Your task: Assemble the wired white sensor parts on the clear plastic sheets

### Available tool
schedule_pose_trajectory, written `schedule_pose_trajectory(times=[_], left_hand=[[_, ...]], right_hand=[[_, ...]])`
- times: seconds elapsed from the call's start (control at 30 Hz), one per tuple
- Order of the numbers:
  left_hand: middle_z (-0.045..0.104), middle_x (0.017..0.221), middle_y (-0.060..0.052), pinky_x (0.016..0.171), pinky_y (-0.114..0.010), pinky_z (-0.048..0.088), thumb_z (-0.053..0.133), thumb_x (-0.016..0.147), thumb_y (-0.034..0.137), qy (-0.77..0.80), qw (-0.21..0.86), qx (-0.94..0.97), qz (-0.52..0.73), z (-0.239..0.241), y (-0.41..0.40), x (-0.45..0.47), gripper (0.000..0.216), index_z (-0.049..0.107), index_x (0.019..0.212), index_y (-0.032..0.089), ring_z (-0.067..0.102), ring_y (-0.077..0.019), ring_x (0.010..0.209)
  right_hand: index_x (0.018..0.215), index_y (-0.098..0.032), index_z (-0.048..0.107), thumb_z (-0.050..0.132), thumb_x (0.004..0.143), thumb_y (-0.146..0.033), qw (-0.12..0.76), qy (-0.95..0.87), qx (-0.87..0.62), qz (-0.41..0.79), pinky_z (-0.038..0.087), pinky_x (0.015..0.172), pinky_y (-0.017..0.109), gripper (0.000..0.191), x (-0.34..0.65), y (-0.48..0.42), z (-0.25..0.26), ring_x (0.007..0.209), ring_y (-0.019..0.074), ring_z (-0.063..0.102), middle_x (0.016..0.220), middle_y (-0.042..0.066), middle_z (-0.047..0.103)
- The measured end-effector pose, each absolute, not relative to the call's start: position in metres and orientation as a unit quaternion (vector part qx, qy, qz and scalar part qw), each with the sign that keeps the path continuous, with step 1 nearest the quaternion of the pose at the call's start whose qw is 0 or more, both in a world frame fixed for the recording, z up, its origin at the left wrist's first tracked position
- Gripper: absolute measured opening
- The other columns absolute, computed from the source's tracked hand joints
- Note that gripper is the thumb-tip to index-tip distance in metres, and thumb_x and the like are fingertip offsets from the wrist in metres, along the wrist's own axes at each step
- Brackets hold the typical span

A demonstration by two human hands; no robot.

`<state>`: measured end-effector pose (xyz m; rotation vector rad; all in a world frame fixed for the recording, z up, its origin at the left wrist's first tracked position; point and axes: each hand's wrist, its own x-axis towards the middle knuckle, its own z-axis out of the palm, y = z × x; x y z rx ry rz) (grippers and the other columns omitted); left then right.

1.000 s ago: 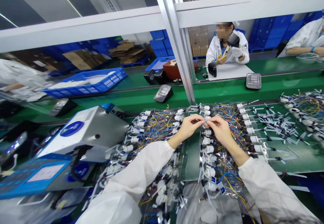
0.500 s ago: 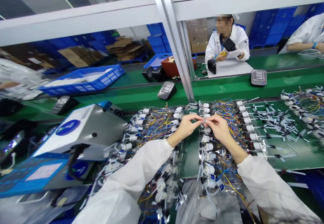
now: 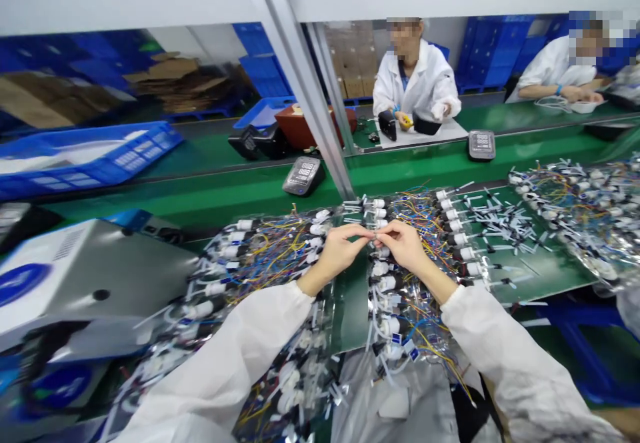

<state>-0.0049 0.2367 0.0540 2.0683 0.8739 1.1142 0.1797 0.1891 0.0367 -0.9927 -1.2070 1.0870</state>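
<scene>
My left hand (image 3: 339, 251) and my right hand (image 3: 406, 245) meet fingertip to fingertip over the green bench, both pinched on one small white-capped wired part (image 3: 376, 235) that is mostly hidden by the fingers. Under and around the hands lie rows of the same small pump-like parts with coloured wires (image 3: 425, 226), laid on clear plastic. A second spread of these wired parts (image 3: 260, 256) lies to the left of my left hand. Both sleeves are white.
A grey and blue machine (image 3: 75, 283) stands at the left. A metal post (image 3: 300, 76) rises behind the hands. Blood-pressure monitors (image 3: 301, 176) sit on the green belt (image 3: 240, 193). Two people in white coats work across it. Blue crate (image 3: 85, 159) at far left.
The view has swung to the right and blurred; the machine slid toward the left edge. My hands stay joined on the same small part, in the same pinch.
</scene>
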Motion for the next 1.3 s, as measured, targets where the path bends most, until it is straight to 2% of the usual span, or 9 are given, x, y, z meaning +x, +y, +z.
schedule_pose_trajectory(times=[0.27, 0.37, 0.5, 0.63, 0.77, 0.9, 1.07, 1.2, 1.3], left_hand=[[0.082, 0.092, -0.006, 0.090, -0.037, 0.053, 0.072, 0.090, 0.033, 0.337, 0.280, 0.780, 0.446, 0.061, 0.234, -0.002, 0.014, 0.083, 0.090, 0.025, 0.072, -0.0233, 0.088], [0.081, 0.100, -0.008, 0.100, -0.037, 0.049, 0.063, 0.096, 0.039, 0.380, 0.362, 0.691, 0.497, 0.072, 0.240, 0.000, 0.025, 0.081, 0.094, 0.021, 0.071, -0.0245, 0.101], [0.076, 0.115, -0.008, 0.090, -0.031, 0.049, 0.071, 0.087, 0.028, 0.457, 0.513, 0.444, 0.574, 0.080, 0.252, -0.002, 0.027, 0.069, 0.113, 0.020, 0.067, -0.0208, 0.108], [0.072, 0.108, -0.005, 0.085, -0.030, 0.048, 0.075, 0.075, 0.020, 0.488, 0.557, 0.366, 0.563, 0.075, 0.245, -0.001, 0.028, 0.063, 0.100, 0.020, 0.066, -0.0180, 0.099], [0.070, 0.095, 0.000, 0.092, -0.032, 0.045, 0.080, 0.071, 0.025, 0.510, 0.582, 0.333, 0.539, 0.066, 0.226, 0.006, 0.031, 0.061, 0.095, 0.022, 0.065, -0.0171, 0.096], [0.072, 0.096, -0.004, 0.094, -0.033, 0.042, 0.086, 0.071, 0.035, 0.538, 0.599, 0.313, 0.503, 0.060, 0.219, 0.014, 0.036, 0.061, 0.092, 0.021, 0.064, -0.0209, 0.101], [0.072, 0.089, -0.007, 0.080, -0.032, 0.045, 0.089, 0.069, 0.044, 0.556, 0.604, 0.308, 0.480, 0.056, 0.232, 0.037, 0.041, 0.064, 0.086, 0.017, 0.065, -0.0224, 0.089], [0.070, 0.083, -0.005, 0.063, -0.025, 0.043, 0.086, 0.075, 0.042, 0.520, 0.581, 0.333, 0.530, 0.068, 0.240, 0.050, 0.035, 0.069, 0.087, 0.014, 0.061, -0.0158, 0.073], [0.069, 0.089, -0.003, 0.055, -0.020, 0.041, 0.077, 0.085, 0.042, 0.464, 0.567, 0.359, 0.578, 0.093, 0.245, 0.046, 0.030, 0.072, 0.098, 0.015, 0.060, -0.0102, 0.067]], right_hand=[[0.092, -0.020, 0.069, 0.065, 0.090, -0.052, 0.524, -0.584, -0.464, 0.412, 0.064, 0.072, 0.038, 0.033, 0.188, 0.191, 0.053, 0.070, 0.0221, 0.075, 0.077, 0.005, 0.076], [0.098, -0.021, 0.072, 0.065, 0.092, -0.041, 0.496, -0.634, -0.485, 0.342, 0.061, 0.082, 0.040, 0.022, 0.203, 0.184, 0.060, 0.082, 0.0228, 0.074, 0.090, 0.006, 0.077], [0.095, -0.023, 0.074, 0.070, 0.088, -0.024, 0.433, -0.717, -0.488, 0.245, 0.050, 0.102, 0.048, 0.008, 0.222, 0.168, 0.059, 0.101, 0.0276, 0.067, 0.099, 0.008, 0.075], [0.086, -0.023, 0.073, 0.066, 0.089, -0.016, 0.381, -0.771, -0.476, 0.186, 0.049, 0.101, 0.049, 0.010, 0.229, 0.156, 0.052, 0.102, 0.0287, 0.064, 0.098, 0.009, 0.073], [0.092, -0.022, 0.073, 0.060, 0.094, -0.020, 0.379, -0.780, -0.479, 0.138, 0.047, 0.104, 0.049, 0.013, 0.236, 0.152, 0.053, 0.109, 0.0280, 0.063, 0.110, 0.011, 0.070], [0.092, -0.022, 0.073, 0.060, 0.095, -0.022, 0.387, -0.779, -0.480, 0.114, 0.050, 0.102, 0.046, 0.013, 0.249, 0.146, 0.064, 0.108, 0.0264, 0.065, 0.109, 0.010, 0.072], [0.091, -0.022, 0.072, 0.060, 0.097, -0.024, 0.414, -0.767, -0.480, 0.102, 0.052, 0.100, 0.043, 0.014, 0.262, 0.136, 0.084, 0.105, 0.0249, 0.069, 0.105, 0.009, 0.074], [0.093, -0.023, 0.073, 0.060, 0.097, -0.026, 0.427, -0.758, -0.479, 0.115, 0.055, 0.095, 0.041, 0.013, 0.274, 0.126, 0.097, 0.101, 0.0241, 0.070, 0.103, 0.008, 0.074], [0.096, -0.023, 0.073, 0.061, 0.097, -0.027, 0.433, -0.744, -0.497, 0.112, 0.057, 0.087, 0.039, 0.013, 0.286, 0.123, 0.102, 0.095, 0.0233, 0.070, 0.103, 0.008, 0.074]])
